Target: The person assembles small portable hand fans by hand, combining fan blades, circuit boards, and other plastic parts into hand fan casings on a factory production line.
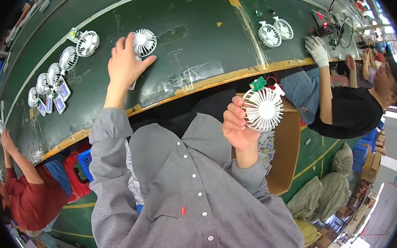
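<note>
My left hand is over the green workbench, fingers spread and thumb out to the right. Just beyond it a white fan head lies on the bench, its round cage facing up. A pale piece shows partly below that palm; the hand hides most of it. In front of my chest, to the right, my right hand grips another white fan head by the side of its cage. A small green circuit board and a red wire stick out at its top.
Several white fans with flat tags line the bench at left. Two fan heads lie at right, near a co-worker's gloved hand and a device with red lights. A cardboard box stands below the bench edge. Another person works at left.
</note>
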A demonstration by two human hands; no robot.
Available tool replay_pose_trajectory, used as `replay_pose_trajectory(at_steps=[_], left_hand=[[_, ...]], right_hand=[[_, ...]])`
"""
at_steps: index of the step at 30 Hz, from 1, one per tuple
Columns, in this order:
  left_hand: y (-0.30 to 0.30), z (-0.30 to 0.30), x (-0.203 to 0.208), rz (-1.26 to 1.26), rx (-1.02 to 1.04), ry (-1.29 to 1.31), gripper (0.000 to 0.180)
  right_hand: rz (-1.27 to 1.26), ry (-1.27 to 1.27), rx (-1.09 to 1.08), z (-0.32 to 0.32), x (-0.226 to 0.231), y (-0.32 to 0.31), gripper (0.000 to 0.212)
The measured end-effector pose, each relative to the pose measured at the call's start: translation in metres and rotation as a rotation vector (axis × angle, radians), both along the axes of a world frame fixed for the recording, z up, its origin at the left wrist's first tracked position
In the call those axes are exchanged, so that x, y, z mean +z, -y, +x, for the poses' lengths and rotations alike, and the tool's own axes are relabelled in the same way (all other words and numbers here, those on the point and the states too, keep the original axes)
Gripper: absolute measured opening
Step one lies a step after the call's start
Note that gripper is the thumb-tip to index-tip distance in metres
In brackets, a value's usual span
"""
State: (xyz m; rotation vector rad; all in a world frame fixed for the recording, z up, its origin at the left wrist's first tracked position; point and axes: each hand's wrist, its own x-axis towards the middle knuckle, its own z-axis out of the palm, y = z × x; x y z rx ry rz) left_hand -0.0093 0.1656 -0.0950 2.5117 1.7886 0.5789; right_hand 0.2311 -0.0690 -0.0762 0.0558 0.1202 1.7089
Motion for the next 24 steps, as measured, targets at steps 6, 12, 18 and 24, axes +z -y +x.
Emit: replay_pose_trajectory(at_steps=[6,12,18,24], left_hand=[[0.002,0.02,0.012,-0.074,-0.082,0.203,0.088],[0.046,0.025,0.072,-0.027,-0.197,0.743,0.098],[0.088,0.01,0.093,-0.189,-0.362,1.219,0.099],[0.122,0.001,0.093,-0.321,-0.436,1.425,0.106]], right_hand=[[-0.03,0.148,-0.029,0.014,-0.008,-0.006,0.031],[-0.422,1.314,-0.288,0.078,-0.032,-0.051,0.021],[-0.612,1.794,-0.263,0.164,-0.056,-0.129,0.017],[-0.814,1.754,-0.525,0.213,-0.058,-0.158,0.028]])
